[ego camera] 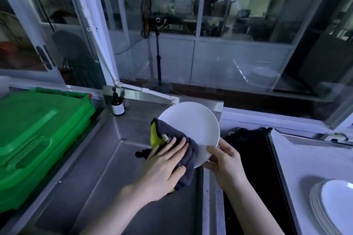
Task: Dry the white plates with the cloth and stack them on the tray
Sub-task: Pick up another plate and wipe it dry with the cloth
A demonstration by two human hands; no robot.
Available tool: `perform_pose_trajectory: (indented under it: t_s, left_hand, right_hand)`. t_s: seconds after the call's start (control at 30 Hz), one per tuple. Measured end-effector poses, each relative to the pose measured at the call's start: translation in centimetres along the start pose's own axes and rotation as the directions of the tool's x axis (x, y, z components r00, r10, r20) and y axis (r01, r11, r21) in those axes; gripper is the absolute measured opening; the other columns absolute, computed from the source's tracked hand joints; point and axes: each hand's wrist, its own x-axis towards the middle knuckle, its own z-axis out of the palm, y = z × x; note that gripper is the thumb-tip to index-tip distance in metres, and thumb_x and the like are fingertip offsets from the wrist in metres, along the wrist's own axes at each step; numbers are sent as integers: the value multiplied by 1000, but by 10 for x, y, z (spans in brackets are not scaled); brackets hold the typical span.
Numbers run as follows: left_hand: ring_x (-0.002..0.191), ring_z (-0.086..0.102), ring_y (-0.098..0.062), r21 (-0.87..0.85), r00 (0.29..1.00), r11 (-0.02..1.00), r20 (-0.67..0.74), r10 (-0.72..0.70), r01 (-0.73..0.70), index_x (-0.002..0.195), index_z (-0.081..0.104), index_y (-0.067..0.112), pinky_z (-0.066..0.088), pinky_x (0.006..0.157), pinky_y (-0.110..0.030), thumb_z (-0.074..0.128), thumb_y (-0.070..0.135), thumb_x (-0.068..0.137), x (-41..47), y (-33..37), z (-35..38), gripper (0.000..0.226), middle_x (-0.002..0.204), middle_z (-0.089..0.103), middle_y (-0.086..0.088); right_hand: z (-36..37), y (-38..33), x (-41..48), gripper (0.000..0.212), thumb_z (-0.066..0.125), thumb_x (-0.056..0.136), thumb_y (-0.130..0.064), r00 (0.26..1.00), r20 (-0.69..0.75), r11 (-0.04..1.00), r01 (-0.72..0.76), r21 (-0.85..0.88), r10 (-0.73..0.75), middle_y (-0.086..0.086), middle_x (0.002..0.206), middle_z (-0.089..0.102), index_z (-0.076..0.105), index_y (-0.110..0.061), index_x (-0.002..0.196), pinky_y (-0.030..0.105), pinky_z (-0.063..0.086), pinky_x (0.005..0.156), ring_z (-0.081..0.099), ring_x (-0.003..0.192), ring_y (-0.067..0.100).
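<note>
Head view: above the steel sink (107,158), left of the tray (286,158) carrying stacked plates (336,202), a white plate (193,122) hangs tilted. The left hand (164,166), fingers spread, presses a grey cloth (191,158) on it; the right hand (225,160) pinches its near rim.

The light is dim and cool, with a blue-grey cast over everything. The plate (193,126), just above the left hand (164,168) and the right hand (223,166), is the brightest thing, evenly lit and without hard glare. The steel sink (107,168) under the hands gives only a dull, smeared sheen. Left of the left hand, the green bin (38,129) looks strongly saturated. Far beyond the hands, the glass panes (238,15) carry pale streaked reflections, and what lies behind them is murky and soft. Right of the right hand, a stack of plates (332,206) throws a soft grey shadow on the tray (298,162). Window frames bow and lean toward the picture's edges.
</note>
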Motion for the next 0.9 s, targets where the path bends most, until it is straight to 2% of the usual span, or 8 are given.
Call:
perform_pose_trajectory:
  t_s: [0.1,0.23,0.37,0.43,0.5,0.63,0.73,0.9]
  left_hand:
    - [149,-12,0,-22,997,998,60,58,-57,156,10,31,-8,118,-23,19,43,97,15,9,-7,61,162,-3,21]
    - [146,-18,2,42,998,998,51,-43,41,154,0,36,-2,119,-31,6,55,92,43,-16,-20,65,158,-13,25]
    - [151,6,-16,118,994,987,-38,-107,111,155,18,20,21,120,-48,17,52,96,37,-38,-22,67,161,8,10]
    - [147,25,-22,140,991,986,-105,-79,94,151,32,13,34,114,-47,28,45,98,22,-33,-17,63,158,21,6]
    - [144,34,-22,102,987,994,-158,-34,51,150,36,13,29,113,-40,35,39,97,9,-16,-9,59,157,25,6]
    - [152,8,-12,84,993,996,-107,52,-43,156,20,24,16,118,-35,27,38,99,21,13,-13,59,164,10,11]
    - [151,-4,-6,118,996,992,-69,53,-44,157,10,31,6,118,-37,15,45,97,43,7,-27,61,163,-1,18]
    - [151,7,-17,100,984,986,-133,-123,137,155,23,20,21,119,-50,16,49,97,43,-32,-31,65,161,8,10]
  right_hand:
    - [6,7,-11,31,51,93,9,997,80,1000,-10,-25,12,23,96,73,70,-4,113,34,59,61,70,77,26]
    - [12,12,-23,32,52,91,8,991,122,997,-44,-63,51,24,93,72,74,-8,108,42,56,70,68,77,30]
    - [11,1,-19,37,48,91,12,1000,29,1000,-4,-16,5,14,86,73,74,-7,109,35,58,58,67,68,23]
    - [8,-9,-16,38,47,91,13,1000,-6,1000,23,10,-23,12,84,72,72,-7,110,31,55,52,67,65,20]
    - [6,-14,-15,38,46,91,13,999,4,999,34,16,-34,13,87,73,72,-8,110,31,55,54,68,68,22]
    - [15,-5,-20,36,48,93,11,996,91,999,25,-42,-21,14,87,72,76,-10,104,33,51,64,63,77,28]
    - [21,-2,-27,33,48,93,11,990,137,999,-39,-11,40,16,90,74,73,-5,107,32,57,59,70,76,26]
    - [18,-16,-25,38,48,90,14,998,64,1000,1,9,-1,12,85,73,74,-8,105,31,55,53,69,66,21]
